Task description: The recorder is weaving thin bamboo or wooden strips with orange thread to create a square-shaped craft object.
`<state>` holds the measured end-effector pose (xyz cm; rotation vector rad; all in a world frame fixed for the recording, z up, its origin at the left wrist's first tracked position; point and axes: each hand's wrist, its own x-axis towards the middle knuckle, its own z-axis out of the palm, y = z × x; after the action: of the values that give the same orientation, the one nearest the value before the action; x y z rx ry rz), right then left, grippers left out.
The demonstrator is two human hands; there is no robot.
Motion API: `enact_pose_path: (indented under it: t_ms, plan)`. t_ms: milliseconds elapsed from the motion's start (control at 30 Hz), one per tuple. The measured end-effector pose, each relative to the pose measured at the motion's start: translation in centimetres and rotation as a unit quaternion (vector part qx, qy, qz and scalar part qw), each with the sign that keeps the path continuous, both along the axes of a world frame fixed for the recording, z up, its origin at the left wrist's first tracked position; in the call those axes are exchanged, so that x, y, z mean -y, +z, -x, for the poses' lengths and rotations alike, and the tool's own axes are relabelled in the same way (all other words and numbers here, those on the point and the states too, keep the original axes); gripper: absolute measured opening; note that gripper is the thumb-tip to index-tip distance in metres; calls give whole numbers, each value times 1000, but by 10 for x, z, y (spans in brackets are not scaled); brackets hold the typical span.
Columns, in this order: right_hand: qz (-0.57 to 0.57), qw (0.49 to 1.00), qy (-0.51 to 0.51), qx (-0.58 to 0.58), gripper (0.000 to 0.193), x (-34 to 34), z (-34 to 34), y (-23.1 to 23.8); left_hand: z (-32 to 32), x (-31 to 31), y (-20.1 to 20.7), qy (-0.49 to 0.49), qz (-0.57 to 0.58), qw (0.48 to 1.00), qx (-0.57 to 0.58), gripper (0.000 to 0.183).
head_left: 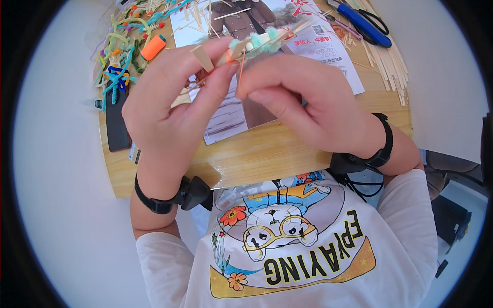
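Observation:
My left hand (164, 102) is closed around a small craft piece of pale wooden sticks, held up over the table. Mint-green and white fuzzy strands (264, 43) wrap its far part, and a flat wooden strip (202, 58) sticks up between my left thumb and fingers. From the piece an orange strand (241, 77) runs down to my right hand (313, 102), where the thumb and forefinger pinch its end. Some of the piece is hidden behind my left fingers.
Beneath my hands a printed magazine (328, 64) lies on the wooden table (246, 161). At the left are a tangle of coloured fuzzy strands (119, 77), an orange tube (153, 47) and a black phone (117, 126). Blue-handled pliers (365, 24) and thin wooden sticks (394, 69) lie far right.

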<state>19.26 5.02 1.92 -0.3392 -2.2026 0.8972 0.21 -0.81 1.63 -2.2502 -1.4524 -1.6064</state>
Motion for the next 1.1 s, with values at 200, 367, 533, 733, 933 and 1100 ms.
enact_pose_path:
  t_ms: [200,367,533,733,933,1100]
  plan:
    - [-48,998,11,-25,10,2,1,-10,3,-1,1,-54,15,998,21,15]
    - [-77,997,18,17,11,4,2,-12,5,7,13,-13,16,995,-100,25]
    - [-54,998,27,30,9,1,1,-16,8,1,9,-5,-8,988,-151,25]
    - [-5,999,37,38,6,-4,-2,-16,0,3,7,-26,111,993,-19,20]
    - [47,995,16,89,7,-11,-19,-9,5,2,9,-36,155,987,7,18]
    - [52,994,27,91,8,-10,-17,-15,-4,4,11,-19,177,984,11,14]
